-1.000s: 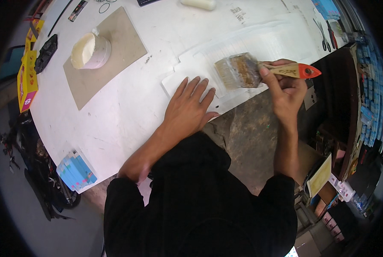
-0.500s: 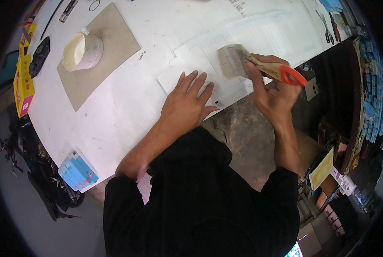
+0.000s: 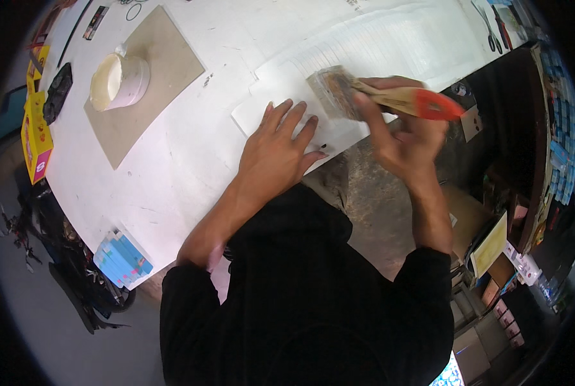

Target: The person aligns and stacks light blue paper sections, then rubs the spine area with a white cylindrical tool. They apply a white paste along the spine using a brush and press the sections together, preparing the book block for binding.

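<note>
My right hand [image 3: 403, 138] grips a wide flat paintbrush [image 3: 377, 96] with a wooden handle and an orange-red end. Its bristles rest on a white sheet [image 3: 281, 96] lying near the front edge of the white table [image 3: 191, 161]. My left hand [image 3: 278, 151] lies flat on that sheet, fingers spread, just left of the bristles. A white tub of pale paste [image 3: 117, 80] stands on a brown board [image 3: 143, 83] at the back left.
A yellow box [image 3: 35, 138] and a black object [image 3: 57, 93] lie at the table's left edge. A stack of blue cards [image 3: 123, 257] sits at the near left corner. Scissors [image 3: 490, 29] lie at the far right. Shelves with small packages [image 3: 561, 161] stand to the right.
The brush has moved left across the white sheet toward my left hand, and my right hand has tilted its handle. My left hand stays flat on the sheet.
</note>
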The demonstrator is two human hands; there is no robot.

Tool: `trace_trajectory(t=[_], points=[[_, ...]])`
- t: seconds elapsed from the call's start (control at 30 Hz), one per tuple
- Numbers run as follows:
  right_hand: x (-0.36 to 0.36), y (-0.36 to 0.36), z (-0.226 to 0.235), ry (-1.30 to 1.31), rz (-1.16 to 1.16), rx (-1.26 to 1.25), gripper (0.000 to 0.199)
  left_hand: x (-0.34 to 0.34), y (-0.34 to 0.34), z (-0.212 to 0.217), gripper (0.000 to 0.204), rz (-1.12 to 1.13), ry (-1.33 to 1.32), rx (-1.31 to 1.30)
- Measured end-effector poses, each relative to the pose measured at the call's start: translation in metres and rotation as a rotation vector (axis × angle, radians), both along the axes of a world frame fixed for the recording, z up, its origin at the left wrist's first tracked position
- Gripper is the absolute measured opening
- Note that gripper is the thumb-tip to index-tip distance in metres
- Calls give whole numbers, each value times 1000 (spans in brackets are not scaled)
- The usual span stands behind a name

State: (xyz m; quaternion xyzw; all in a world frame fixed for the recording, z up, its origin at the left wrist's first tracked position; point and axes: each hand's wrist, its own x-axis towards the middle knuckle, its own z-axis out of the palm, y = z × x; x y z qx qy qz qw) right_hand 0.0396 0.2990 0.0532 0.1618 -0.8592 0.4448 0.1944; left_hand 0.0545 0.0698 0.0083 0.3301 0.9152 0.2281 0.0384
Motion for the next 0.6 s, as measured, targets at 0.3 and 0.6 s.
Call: trace_trajectory(t=[0.3, 0.6], points=[[-4, 0, -3, 91, -41, -41, 28, -1, 2, 5, 54, 13, -18, -31], [-50, 78, 60, 3, 274, 41, 29, 0, 1, 1, 68, -52, -6, -39]])
